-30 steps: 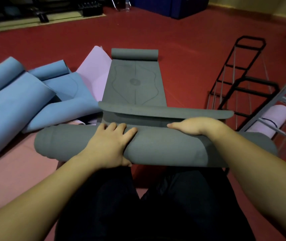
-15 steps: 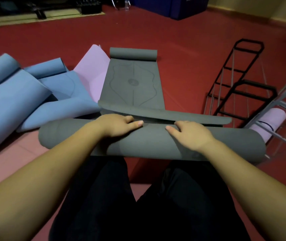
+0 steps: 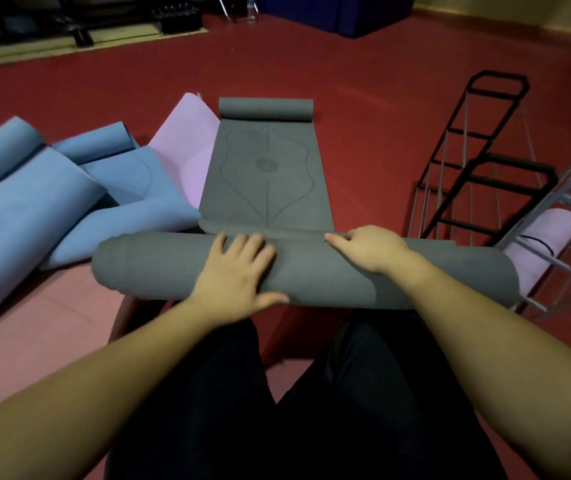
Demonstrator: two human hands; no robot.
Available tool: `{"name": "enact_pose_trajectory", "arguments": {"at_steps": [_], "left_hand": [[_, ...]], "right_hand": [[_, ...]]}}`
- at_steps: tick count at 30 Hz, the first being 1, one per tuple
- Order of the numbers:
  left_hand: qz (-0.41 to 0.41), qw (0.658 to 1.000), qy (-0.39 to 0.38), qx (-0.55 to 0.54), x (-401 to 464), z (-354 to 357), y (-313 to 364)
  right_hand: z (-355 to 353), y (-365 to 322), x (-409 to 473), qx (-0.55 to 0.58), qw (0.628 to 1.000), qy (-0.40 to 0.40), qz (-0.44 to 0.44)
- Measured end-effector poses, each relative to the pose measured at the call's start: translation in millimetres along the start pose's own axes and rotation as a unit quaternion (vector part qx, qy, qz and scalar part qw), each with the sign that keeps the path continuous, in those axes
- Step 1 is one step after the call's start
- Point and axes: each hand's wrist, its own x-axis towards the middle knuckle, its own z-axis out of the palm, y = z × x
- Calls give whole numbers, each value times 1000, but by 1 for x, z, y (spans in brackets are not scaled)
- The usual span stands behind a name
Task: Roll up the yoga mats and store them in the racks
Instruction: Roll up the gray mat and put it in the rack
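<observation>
A thick grey rolled yoga mat (image 3: 329,275) lies crosswise in front of my knees. My left hand (image 3: 235,271) presses flat on its top with fingers spread, thumb at the near side. My right hand (image 3: 370,245) rests on the roll's far edge, fingers pointing left along the seam. Beyond the roll a second grey mat (image 3: 266,174) lies flat with a line pattern, its far end curled up. A grey rack (image 3: 561,216) at the right holds a rolled pink mat (image 3: 547,240). A black rack (image 3: 478,150) stands behind it.
Several blue mats (image 3: 34,209) lie loosely heaped at the left, with a pink mat (image 3: 187,150) partly under them. A salmon mat (image 3: 34,334) covers the floor under my left arm. Red floor (image 3: 363,98) stretches beyond; dark equipment and a blue block stand at the far wall.
The loose flap that lay across the roll's far side has come down onto the roll. My left hand moved back onto the top of the roll, flat; my right hand shifted slightly forward.
</observation>
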Motion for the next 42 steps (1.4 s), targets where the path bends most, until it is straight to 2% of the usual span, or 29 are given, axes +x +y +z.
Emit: {"name": "enact_pose_trajectory", "arguments": {"at_steps": [2,6,12,19,23,27,31,36,42], "left_hand": [[33,997,-43,63,-17,10,5],[-26,992,-100,78,-10,5,14],[-25,994,-79,71,-4,-6,14],[37,997,-29,61,-18,-43,8],[45,996,-64,45,-26,-55,4],[28,993,-113,24,-25,-49,3],[24,986,-162,7,-13,-51,-4],[13,970,-236,-55,13,-55,-15],[-12,928,-333,-165,46,-55,-27]], "right_hand": [[-4,-1,6,1,1000,-23,2],[-11,-6,10,6,998,-56,7],[-23,-8,4,35,996,-83,20],[-35,-9,-15,73,986,-146,21],[-30,-11,-22,74,982,-172,15],[-22,-13,-22,69,989,-131,-10],[-17,-8,-22,53,997,-5,-50],[-14,-2,-35,44,996,29,-66],[0,-6,-47,18,998,42,-53]]}}
